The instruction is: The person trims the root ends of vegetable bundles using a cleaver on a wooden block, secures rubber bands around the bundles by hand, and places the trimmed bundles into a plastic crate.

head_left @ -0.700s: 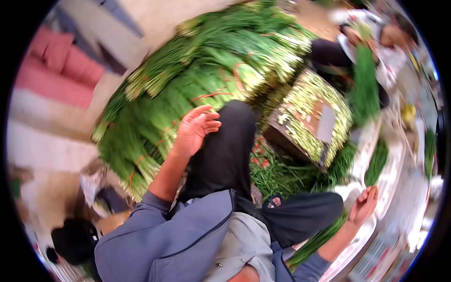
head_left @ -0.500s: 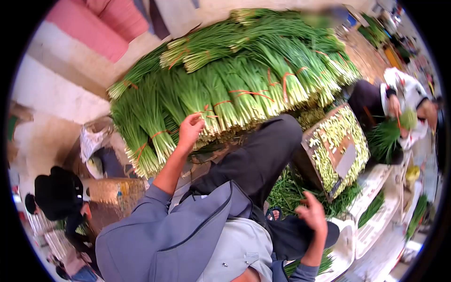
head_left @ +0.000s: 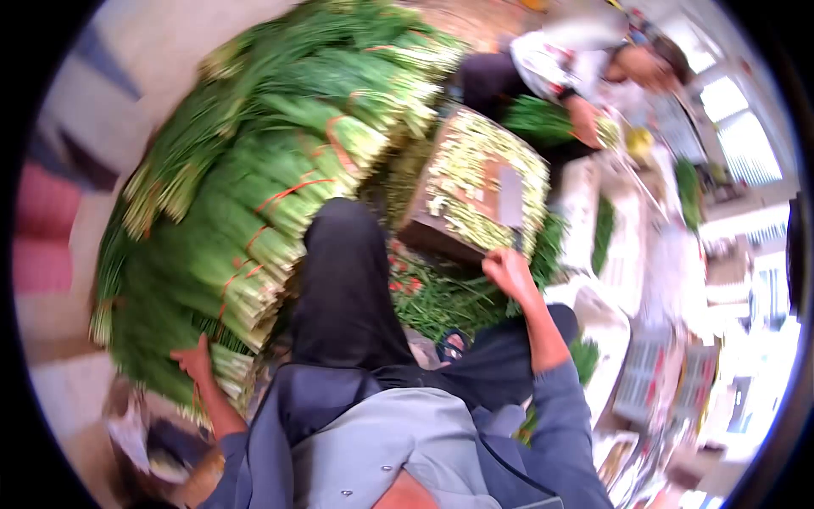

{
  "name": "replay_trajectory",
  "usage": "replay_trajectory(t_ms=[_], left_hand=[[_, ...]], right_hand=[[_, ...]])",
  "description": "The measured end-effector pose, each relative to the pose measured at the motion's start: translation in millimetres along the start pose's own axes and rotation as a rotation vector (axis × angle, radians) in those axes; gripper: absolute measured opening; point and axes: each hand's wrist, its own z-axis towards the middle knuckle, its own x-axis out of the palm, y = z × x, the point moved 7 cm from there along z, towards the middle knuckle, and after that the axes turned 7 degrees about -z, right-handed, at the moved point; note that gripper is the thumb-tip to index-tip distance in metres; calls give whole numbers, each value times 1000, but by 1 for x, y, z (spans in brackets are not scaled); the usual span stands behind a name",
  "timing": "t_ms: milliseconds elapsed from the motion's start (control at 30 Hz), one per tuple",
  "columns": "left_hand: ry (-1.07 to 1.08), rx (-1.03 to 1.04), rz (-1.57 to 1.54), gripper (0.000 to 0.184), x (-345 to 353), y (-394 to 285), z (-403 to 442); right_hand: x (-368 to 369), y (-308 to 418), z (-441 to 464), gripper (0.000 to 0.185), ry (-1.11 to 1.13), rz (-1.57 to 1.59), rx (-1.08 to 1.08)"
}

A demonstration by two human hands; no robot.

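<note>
Long green leafy stalks, tied in bundles with red bands, form a large pile [head_left: 280,127] on the left. At its lower end my left hand [head_left: 195,360] rests on the leaves with fingers spread. My right hand [head_left: 506,270] has its fingers drawn together at the lower corner of a wooden block [head_left: 449,231] covered with pale cut stalk pieces [head_left: 462,140]. A wide cleaver blade [head_left: 510,197] lies on the block, its handle end near my right fingers. Whether those fingers touch or hold it is too small to tell.
A co-worker [head_left: 538,68] sits beyond the block, holding a green bundle [head_left: 543,121]. Loose green leaves [head_left: 458,301] cover the floor between my legs and the block. White crates [head_left: 623,246] stand at the right, and a pale bag [head_left: 131,437] lies at lower left.
My left hand has moved down to the lower end of the pile. My right hand has reached up to the block's corner, its fingers closing. The view has swung right.
</note>
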Motion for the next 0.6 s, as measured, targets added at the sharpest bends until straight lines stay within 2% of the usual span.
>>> replay_trajectory(t_ms=[67,133,233,333,400,433,467,533,567,600], left_hand=[[14,-69,20,118,6,-8,-9],[114,-99,49,120,-8,-26,-17],[83,33,-392,134,29,33,59],[263,-105,-803,98,11,-11,48],[422,-111,-1074,75,1,-56,35],[498,-88,-1190,65,-9,-81,28],[589,-45,-1289,55,-17,-113,17],[775,104,-1440,41,-22,-182,-6],[591,155,-1577,38,-48,-235,-60],[572,355,-1340,44,-36,-249,-51]], right_hand=[[-23,-47,24,25,-254,-53,108],[-44,-63,28,24,-436,-206,235],[-25,-121,50,30,-485,-279,337],[-6,-153,59,38,-344,-224,402],[7,-158,73,46,-187,-260,378],[8,-157,73,55,-101,-243,436],[7,-153,70,55,-121,-209,475],[5,-157,70,54,-168,-250,399],[-1,-154,62,54,-175,-242,391],[-14,-144,50,52,-156,-221,396]])
